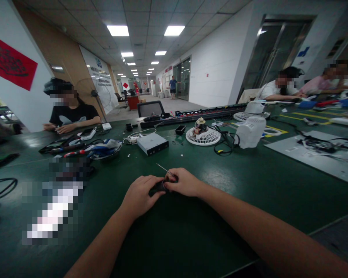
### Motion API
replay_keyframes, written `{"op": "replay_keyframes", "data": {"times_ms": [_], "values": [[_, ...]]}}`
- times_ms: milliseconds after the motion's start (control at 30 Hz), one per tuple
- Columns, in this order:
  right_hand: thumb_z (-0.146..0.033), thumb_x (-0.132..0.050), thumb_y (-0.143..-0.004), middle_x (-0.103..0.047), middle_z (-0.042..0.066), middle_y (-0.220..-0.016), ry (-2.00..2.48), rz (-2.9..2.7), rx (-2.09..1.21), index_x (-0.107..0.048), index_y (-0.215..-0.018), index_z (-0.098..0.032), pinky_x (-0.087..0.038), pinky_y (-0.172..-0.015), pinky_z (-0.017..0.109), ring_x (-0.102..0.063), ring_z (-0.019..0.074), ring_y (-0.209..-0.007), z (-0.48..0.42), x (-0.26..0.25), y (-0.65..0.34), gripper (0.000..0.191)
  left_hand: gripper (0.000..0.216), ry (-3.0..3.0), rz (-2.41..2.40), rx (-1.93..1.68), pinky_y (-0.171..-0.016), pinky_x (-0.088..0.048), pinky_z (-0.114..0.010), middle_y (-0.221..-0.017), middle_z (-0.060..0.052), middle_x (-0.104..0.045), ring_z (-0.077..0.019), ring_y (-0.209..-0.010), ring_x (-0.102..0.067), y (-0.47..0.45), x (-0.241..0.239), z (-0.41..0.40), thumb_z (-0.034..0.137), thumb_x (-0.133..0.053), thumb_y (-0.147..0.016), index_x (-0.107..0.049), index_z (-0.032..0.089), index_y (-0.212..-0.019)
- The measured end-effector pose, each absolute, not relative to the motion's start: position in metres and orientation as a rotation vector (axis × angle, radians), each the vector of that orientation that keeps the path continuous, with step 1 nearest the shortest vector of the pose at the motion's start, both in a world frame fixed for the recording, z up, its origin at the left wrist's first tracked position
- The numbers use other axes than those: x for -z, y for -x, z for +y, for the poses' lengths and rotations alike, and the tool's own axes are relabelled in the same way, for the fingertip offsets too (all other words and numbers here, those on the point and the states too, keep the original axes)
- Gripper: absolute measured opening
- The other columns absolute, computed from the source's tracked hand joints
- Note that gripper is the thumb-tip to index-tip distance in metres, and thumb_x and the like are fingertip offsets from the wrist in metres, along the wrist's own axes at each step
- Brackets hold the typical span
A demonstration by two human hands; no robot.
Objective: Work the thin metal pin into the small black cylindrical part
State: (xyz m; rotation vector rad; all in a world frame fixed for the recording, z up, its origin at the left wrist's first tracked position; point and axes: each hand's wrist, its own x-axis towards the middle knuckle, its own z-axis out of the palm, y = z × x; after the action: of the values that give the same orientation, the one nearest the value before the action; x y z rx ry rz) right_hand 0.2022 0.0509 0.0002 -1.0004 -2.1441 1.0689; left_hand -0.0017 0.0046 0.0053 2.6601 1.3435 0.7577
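Just one dark part [158, 188] between left hand [139, 195] and right hand [185, 182].

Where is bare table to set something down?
Bare green table lies right of the right hand, up to the grey sheet, and between the left hand and the grey box. Both grip a dark part. Crowded: tool tray at left, fan grille beyond.
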Motion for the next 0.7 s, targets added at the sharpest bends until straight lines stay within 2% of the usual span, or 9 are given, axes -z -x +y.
{"op": "replay_keyframes", "data": {"times_ms": [100,233,367,433,533,600,700], "values": [[-0.028,-0.06,-0.076,-0.052,-0.005,-0.061,1.057,-2.113,-1.091,-0.037,-0.065,-0.02,-0.032,-0.051,0.021,-0.046,0.0095,-0.055,0.051,-0.001,-0.201,0.027,0.033,-2.665,1.358,-0.743,-0.08,-0.048,-0.035,-0.105,-0.004,-0.069,-0.0208,-0.092,-0.062,0.001,-0.006,0.004,0.029,-0.066,-0.082,-0.06,0.023,-0.115],[-0.038,-0.061,-0.078,-0.042,-0.006,-0.059,1.013,-2.074,-1.068,-0.04,-0.063,-0.02,-0.03,-0.051,0.022,-0.038,0.0091,-0.055,0.049,-0.002,-0.201,0.032,0.036,-2.634,1.446,-0.733,-0.076,-0.049,-0.034,-0.103,-0.003,-0.069,-0.0201,-0.087,-0.063,-0.001,-0.006,0.004,0.033,-0.067,-0.081,-0.061,0.024,-0.115],[-0.041,-0.072,-0.068,-0.04,-0.007,-0.059,1.03,-2.11,-1.049,-0.043,-0.063,-0.019,-0.028,-0.05,0.022,-0.037,0.0085,-0.055,0.047,-0.001,-0.201,0.037,0.032,-2.681,1.502,-0.643,-0.076,-0.049,-0.034,-0.1,-0.004,-0.071,-0.0208,-0.086,-0.064,-0.003,-0.009,0.004,0.033,-0.066,-0.081,-0.063,0.023,-0.112],[-0.039,-0.071,-0.069,-0.041,-0.007,-0.058,1.076,-2.105,-1.009,-0.046,-0.063,-0.018,-0.027,-0.05,0.022,-0.037,0.0085,-0.054,0.048,-0.001,-0.201,0.033,0.033,-2.768,1.537,-0.6,-0.078,-0.049,-0.038,-0.099,-0.005,-0.071,-0.0238,-0.089,-0.065,-0.007,-0.02,-0.001,0.035,-0.067,-0.08,-0.065,0.022,-0.11],[-0.04,-0.068,-0.07,-0.043,-0.007,-0.057,1.151,-2.072,-0.954,-0.048,-0.062,-0.018,-0.027,-0.049,0.022,-0.038,0.0085,-0.054,0.051,-0.001,-0.201,0.031,0.029,-2.885,1.545,-0.745,-0.075,-0.05,-0.041,-0.095,-0.008,-0.071,-0.0257,-0.086,-0.065,-0.025,-0.054,-0.023,0.04,-0.059,-0.085,-0.067,0.018,-0.102],[-0.041,-0.068,-0.07,-0.044,-0.006,-0.057,1.212,-2.05,-0.906,-0.046,-0.06,-0.018,-0.026,-0.049,0.023,-0.038,0.0085,-0.054,0.054,-0.001,-0.201,0.033,0.022,-2.929,1.337,-0.96,-0.073,-0.052,-0.039,-0.09,-0.006,-0.072,-0.023,-0.081,-0.065,-0.043,-0.081,-0.046,0.036,-0.056,-0.088,-0.067,0.021,-0.097],[-0.045,-0.068,-0.07,-0.045,-0.006,-0.056,1.29,-2.021,-0.876,-0.043,-0.06,-0.019,-0.026,-0.048,0.023,-0.039,0.0087,-0.054,0.056,0.0,-0.204,0.037,0.014,-2.944,0.789,-1.068,-0.068,-0.054,-0.03,-0.08,0.002,-0.073,-0.017,-0.071,-0.065,-0.063,-0.105,-0.084,0.036,-0.054,-0.09,-0.067,0.029,-0.092]]}}
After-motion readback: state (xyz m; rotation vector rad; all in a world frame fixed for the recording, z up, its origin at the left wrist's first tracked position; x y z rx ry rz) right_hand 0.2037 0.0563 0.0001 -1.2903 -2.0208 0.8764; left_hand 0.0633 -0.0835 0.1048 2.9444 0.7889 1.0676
